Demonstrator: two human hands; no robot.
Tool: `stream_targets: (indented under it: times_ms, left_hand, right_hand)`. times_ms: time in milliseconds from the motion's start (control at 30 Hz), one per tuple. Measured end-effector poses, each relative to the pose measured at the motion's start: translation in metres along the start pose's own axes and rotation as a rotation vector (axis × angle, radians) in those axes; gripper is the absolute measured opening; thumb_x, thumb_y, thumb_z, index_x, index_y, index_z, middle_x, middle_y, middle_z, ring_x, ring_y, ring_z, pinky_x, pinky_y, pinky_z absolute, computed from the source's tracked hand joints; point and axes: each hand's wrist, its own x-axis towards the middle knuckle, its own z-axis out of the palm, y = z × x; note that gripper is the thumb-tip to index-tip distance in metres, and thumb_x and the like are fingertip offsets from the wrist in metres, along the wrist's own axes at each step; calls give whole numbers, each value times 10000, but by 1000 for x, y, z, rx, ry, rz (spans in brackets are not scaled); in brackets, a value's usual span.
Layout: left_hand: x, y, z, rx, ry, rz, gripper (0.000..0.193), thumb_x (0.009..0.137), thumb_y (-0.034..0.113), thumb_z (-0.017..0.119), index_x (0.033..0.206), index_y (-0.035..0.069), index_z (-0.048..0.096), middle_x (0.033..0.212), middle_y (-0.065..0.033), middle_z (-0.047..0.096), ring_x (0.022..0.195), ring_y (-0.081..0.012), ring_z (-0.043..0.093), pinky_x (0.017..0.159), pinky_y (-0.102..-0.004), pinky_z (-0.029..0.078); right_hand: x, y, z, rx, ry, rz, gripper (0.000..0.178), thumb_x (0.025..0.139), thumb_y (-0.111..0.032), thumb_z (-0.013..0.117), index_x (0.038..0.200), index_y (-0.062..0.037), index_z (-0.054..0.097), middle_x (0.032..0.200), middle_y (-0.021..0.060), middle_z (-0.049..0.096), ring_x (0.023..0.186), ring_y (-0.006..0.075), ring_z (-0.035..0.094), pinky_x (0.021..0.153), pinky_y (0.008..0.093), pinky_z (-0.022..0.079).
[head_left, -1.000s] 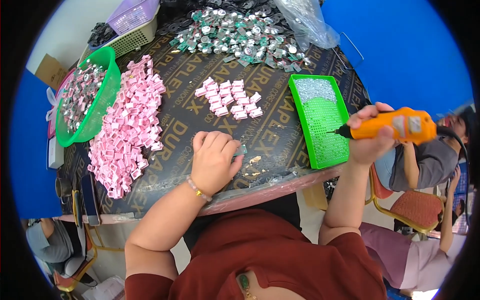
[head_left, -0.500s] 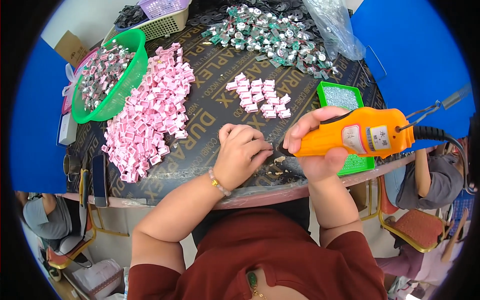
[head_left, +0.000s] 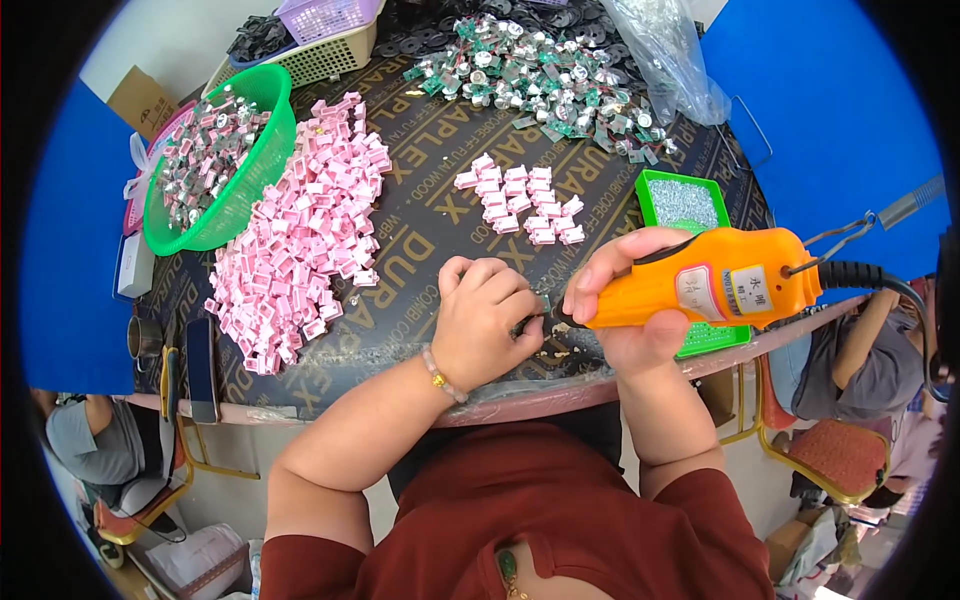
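Observation:
My right hand is wrapped round an orange electric screwdriver, held nearly level with its dark nose pointing left. The bit end lies close to the fingertips of my left hand. Those fingers are curled and pinched near the table's front edge; a bit of something small and dark shows between them, mostly hidden. Beyond my hands sits a small group of pink plastic housings. To the right, partly behind the screwdriver, a green tray holds many small silvery screws.
A large heap of pink housings covers the table's left side. Beside it a tilted green basket holds small mixed parts. Green and silver parts are piled at the back, near a clear plastic bag. A black cable trails right from the screwdriver.
The screwdriver has shifted very slightly left and down with my right hand. A small dark piece now shows between my left fingers. The whole view has moved a little.

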Motion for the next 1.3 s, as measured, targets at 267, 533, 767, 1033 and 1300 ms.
stream_targets:
  times_ms: [267, 533, 767, 1033, 1300]
  left_hand:
    - [1, 2, -1, 68, -11, -1, 230, 588, 172, 724, 792, 131, 626, 873, 1, 556, 936, -200, 525, 853, -412, 336]
    - [-4, -6, 7, 129, -91, -66, 255, 593, 196, 727, 820, 123, 640, 896, -18, 545, 973, -209, 512, 873, -405, 335]
    - [-3, -6, 10, 121, -81, -49, 252, 601, 160, 726, 811, 98, 599, 867, -24, 548, 924, -220, 526, 837, -401, 342]
    - [0, -2, 10, 122, -109, -68, 186, 616, 186, 697, 782, 127, 636, 868, -12, 555, 950, -200, 515, 857, -397, 343]
    - [4, -1, 14, 142, -104, -43, 258, 585, 167, 705, 805, 94, 591, 833, -32, 530, 899, -221, 512, 821, -402, 347]
  right_hand:
    - [-1, 3, -1, -46, -19, 1, 602, 793, -424, 706, 1148, -12, 447, 852, 140, 592, 651, 156, 573, 607, 271, 489]
    - [-1, 12, -8, -57, -47, 43, 566, 822, -382, 686, 1160, -4, 435, 859, 127, 584, 659, 144, 559, 608, 258, 470]
    - [0, 15, -8, -29, -48, 64, 553, 818, -342, 704, 1167, -6, 438, 873, 121, 584, 678, 141, 561, 624, 255, 472]
    - [-3, 12, -2, -144, 11, 129, 617, 775, -483, 704, 1089, -17, 448, 797, 157, 585, 598, 190, 576, 549, 298, 507]
    - [-4, 26, -12, -210, -98, 120, 468, 817, -328, 700, 1069, -14, 462, 870, 137, 593, 649, 143, 552, 603, 256, 473]
